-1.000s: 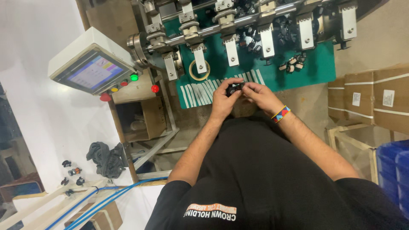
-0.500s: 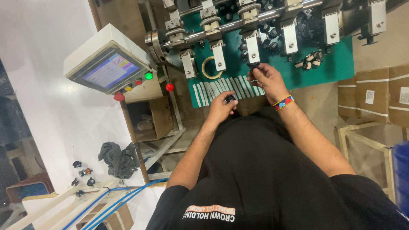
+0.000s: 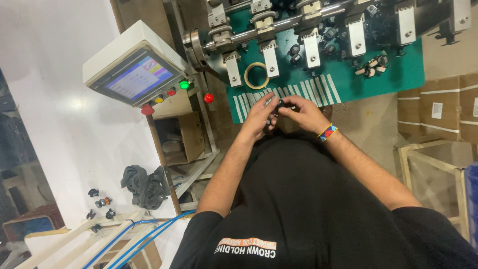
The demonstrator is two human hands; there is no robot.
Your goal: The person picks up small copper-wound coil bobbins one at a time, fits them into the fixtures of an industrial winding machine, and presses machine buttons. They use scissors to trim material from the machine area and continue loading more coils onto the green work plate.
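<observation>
Pinched between your left hand (image 3: pixel 259 115) and right hand (image 3: pixel 301 112), the small black part (image 3: pixel 275 107) could slip onto the green desk (image 3: pixel 378 82) if either grip loosens.

**Bench surroundings: items noted**

A green mat (image 3: pixel 398 74) lies under a metal shaft (image 3: pixel 279 26) carrying white clamp blocks (image 3: pixel 311 46). A tape ring (image 3: pixel 256 75) sits on the mat, with white strips (image 3: pixel 313 90) in a row near its front edge. A tilted control screen (image 3: pixel 137 77) stands beside coloured buttons (image 3: pixel 172 92). A dark cloth (image 3: pixel 144 185) lies lower down. Cardboard boxes (image 3: pixel 438 110) are stacked opposite.
</observation>
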